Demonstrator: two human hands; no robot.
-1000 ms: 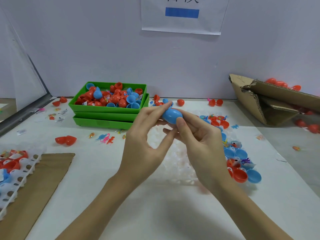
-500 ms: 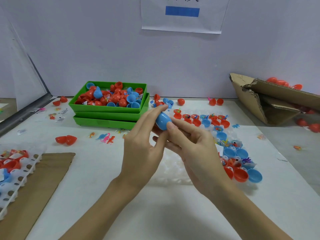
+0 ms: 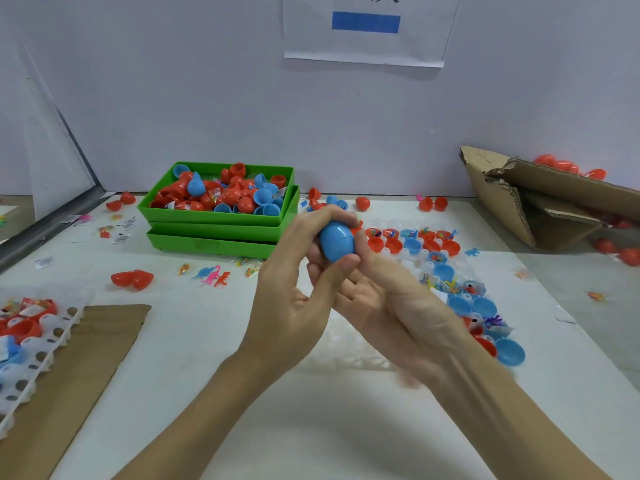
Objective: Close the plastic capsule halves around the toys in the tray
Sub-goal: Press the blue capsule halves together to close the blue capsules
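A blue plastic capsule (image 3: pixel 336 240), both halves together, stands upright between my two hands above the white tray (image 3: pixel 349 344). My left hand (image 3: pixel 294 292) pinches it, fingers over its top and thumb under its lower end. My right hand (image 3: pixel 391 306) lies beneath and behind, its fingers cupping the capsule's back. To the right, the tray's cups hold open red and blue capsule halves (image 3: pixel 412 242) with small toys inside. My hands hide much of the tray.
Stacked green bins (image 3: pixel 221 233) of red and blue halves stand at the back left. A second white tray (image 3: pixel 34 344) lies on brown cardboard at the left. A torn cardboard box (image 3: pixel 540 202) sits back right. Loose red capsules and toy dinosaurs (image 3: pixel 213 275) dot the table.
Both hands have shifted slightly left and lower with the blue capsule. It has turned from lying sideways to standing upright, and my left thumb has come under its lower end.
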